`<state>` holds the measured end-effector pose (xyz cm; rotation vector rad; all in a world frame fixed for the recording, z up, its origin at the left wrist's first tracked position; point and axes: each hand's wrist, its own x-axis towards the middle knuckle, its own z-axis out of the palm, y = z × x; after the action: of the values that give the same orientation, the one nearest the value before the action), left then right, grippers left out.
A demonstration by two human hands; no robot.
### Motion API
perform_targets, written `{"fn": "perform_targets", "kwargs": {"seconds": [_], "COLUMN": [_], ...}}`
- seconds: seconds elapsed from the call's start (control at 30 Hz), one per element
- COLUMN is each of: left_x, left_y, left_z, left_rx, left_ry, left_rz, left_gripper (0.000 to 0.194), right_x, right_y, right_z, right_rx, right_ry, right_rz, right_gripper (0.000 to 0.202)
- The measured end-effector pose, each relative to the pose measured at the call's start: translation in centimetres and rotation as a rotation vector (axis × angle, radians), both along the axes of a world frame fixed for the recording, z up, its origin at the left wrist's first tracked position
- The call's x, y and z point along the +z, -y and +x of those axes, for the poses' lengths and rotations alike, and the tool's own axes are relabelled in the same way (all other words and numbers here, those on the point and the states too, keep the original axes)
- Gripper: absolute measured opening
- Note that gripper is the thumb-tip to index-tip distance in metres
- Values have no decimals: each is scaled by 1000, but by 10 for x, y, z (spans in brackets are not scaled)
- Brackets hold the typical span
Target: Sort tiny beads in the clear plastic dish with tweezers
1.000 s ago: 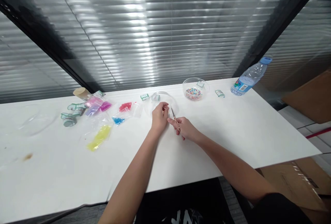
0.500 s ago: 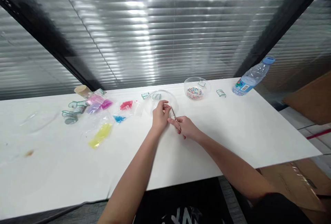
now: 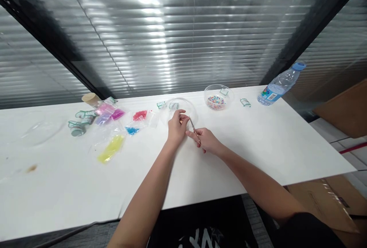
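My right hand (image 3: 207, 140) is closed on a small pair of scissors (image 3: 195, 129), whose narrow blades point up and away from me. The tip of the blades reaches the fingers of my left hand (image 3: 177, 127). Those left fingers are pinched together over the near side of a clear round lid or dish (image 3: 189, 104); whatever they hold is too small to make out. Behind my right hand stands a clear bowl (image 3: 230, 101) with multicoloured beads (image 3: 216, 102) in it.
A water bottle (image 3: 276, 87) stands at the back right, near a small printed packet (image 3: 245, 102). To the left lie bags of red beads (image 3: 140, 115), blue beads (image 3: 132, 130) and yellow pieces (image 3: 111, 148), pink and purple bags (image 3: 106, 114), and a wooden-looking roll (image 3: 90, 98). Blinds rise behind the white table (image 3: 229, 164).
My left hand has shifted very slightly to the left. The scissors stay in my right hand at nearly the same spot.
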<state>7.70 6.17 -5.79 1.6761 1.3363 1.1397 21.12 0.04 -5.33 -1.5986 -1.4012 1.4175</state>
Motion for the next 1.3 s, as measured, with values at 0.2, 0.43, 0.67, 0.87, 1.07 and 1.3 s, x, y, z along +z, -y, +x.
{"fn": "perform_targets", "kwargs": {"seconds": [0.2, 0.43, 0.67, 0.87, 1.07, 1.3], "left_x": [1, 1, 2, 0, -4, -4], "left_y": [0, 0, 1, 0, -1, -1], "left_z": [0, -1, -1, -2, -4, -7], "left_rx": [6, 4, -2, -8, 38, -12], "left_ry": [-28, -38, -59, -94, -309, -552], "left_rz": [13, 23, 35, 59, 134, 230], "left_gripper": [23, 24, 24, 25, 22, 27], "right_x": [3, 4, 3, 3, 11, 17], "right_y": [0, 1, 1, 1, 2, 3], "right_z": [0, 1, 0, 1, 2, 3], "right_rx": [4, 17, -39, -51, -9, 9], "right_ry": [14, 8, -22, -34, 30, 101], "right_rz": [-13, -6, -13, -66, -96, -150], "right_gripper": [55, 54, 55, 57, 56, 51]}}
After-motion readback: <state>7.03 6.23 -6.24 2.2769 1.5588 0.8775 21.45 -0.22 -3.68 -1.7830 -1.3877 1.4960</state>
